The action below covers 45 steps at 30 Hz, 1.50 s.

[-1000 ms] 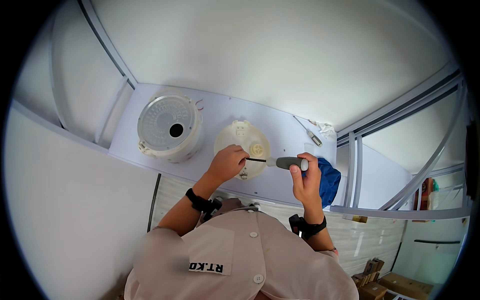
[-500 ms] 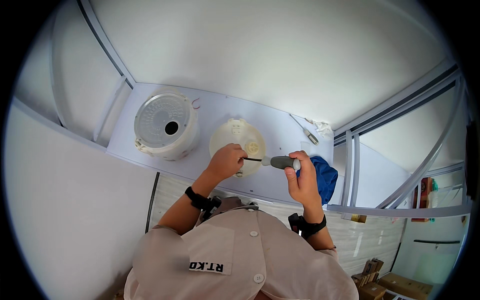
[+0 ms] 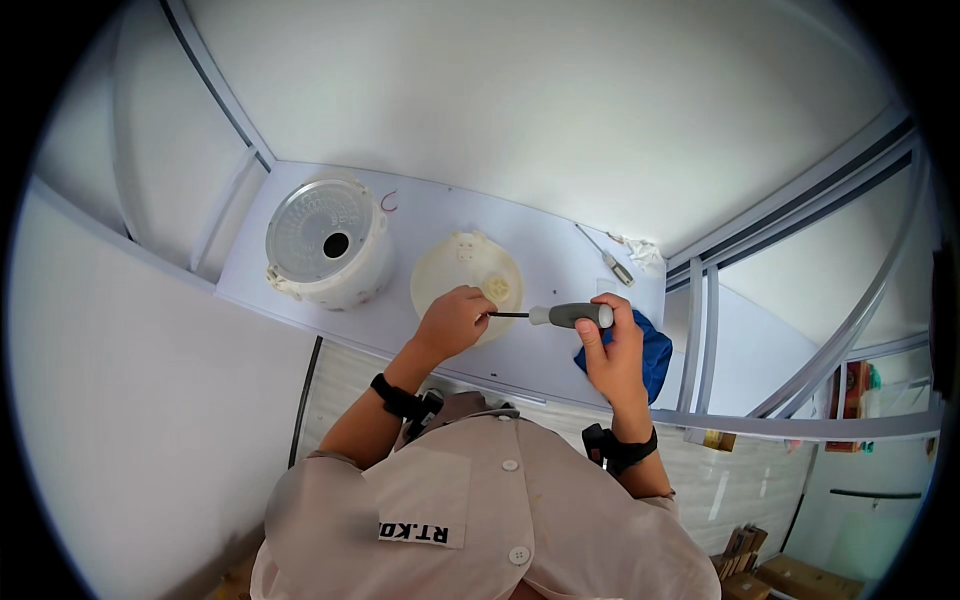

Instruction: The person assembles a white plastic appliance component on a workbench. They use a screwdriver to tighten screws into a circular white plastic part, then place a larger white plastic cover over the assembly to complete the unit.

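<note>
My right hand [image 3: 619, 352] is closed around the grey handle of a screwdriver [image 3: 572, 315], held nearly level. The screwdriver's dark shaft points left to the fingertips of my left hand [image 3: 455, 319]. Those fingers are pinched together at the tip of the shaft; anything small between them is hidden. Both hands are over the near side of a round cream plastic lid [image 3: 440, 268], which lies on the table with a round raised part [image 3: 496, 289] on its face. The left hand covers part of the lid.
On the white table [image 3: 400, 336], a white cooker-like pot body [image 3: 350, 275] with a metal top and a dark round hole stands at left. A second screwdriver [image 3: 618, 270] and crumpled white tissue [image 3: 645, 256] lie at far right. A blue bag [image 3: 652, 362] is beside the right hand.
The screwdriver and my right hand have shifted slightly to the right and up. My left hand keeps its pinch at the shaft's tip. The view has moved a little.
</note>
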Tool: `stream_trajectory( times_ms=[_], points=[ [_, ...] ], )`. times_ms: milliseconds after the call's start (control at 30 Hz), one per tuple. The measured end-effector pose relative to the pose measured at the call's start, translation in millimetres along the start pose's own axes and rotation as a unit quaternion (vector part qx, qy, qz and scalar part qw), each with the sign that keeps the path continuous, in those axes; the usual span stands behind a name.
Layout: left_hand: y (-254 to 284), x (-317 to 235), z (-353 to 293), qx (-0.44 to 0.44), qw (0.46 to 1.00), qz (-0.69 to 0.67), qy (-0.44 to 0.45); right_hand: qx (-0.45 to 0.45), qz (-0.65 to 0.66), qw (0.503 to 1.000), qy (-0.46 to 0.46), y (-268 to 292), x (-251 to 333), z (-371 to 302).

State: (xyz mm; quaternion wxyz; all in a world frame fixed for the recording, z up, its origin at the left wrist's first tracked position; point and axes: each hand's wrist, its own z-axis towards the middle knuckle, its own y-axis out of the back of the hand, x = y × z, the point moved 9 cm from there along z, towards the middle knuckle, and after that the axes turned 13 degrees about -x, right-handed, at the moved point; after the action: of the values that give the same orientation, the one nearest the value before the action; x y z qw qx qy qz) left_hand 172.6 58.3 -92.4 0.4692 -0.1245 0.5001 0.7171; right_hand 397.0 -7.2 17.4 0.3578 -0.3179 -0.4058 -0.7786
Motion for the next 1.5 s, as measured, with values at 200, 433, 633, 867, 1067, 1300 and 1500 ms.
stream_trajectory(
  times_ms=[200,433,633,867,1067,1300,1500],
  points=[
    [-4.0,-16.5,-4.5,0.0,1.0,0.025,-0.014,0.034,-0.024,0.999,0.012,9.7,-2.7,4.7],
    [0.7,-11.2,-18.3,-0.032,0.999,0.029,0.013,0.117,-0.013,0.993,-0.032,-12.2,-0.7,6.8],
    [5.5,6.3,-36.9,-0.033,0.993,0.116,0.019,0.161,-0.02,0.987,-0.001,-44.3,11.5,2.2],
    [17.6,12.2,-44.4,-0.073,0.991,0.112,0.031,0.158,-0.015,0.987,0.014,-66.7,12.3,1.0],
    [19.9,4.3,-46.1,0.017,0.993,0.114,0.013,0.148,-0.021,0.988,0.031,-81.1,13.5,-1.2],
    [17.5,13.2,-54.2,0.03,0.993,0.117,-0.005,0.15,-0.058,0.985,0.056,-89.4,23.5,-1.5],
    [13.2,21.3,-57.1,0.023,0.995,0.097,-0.013,0.15,-0.092,0.982,0.074,-92.1,30.5,-2.3]
  ],
)
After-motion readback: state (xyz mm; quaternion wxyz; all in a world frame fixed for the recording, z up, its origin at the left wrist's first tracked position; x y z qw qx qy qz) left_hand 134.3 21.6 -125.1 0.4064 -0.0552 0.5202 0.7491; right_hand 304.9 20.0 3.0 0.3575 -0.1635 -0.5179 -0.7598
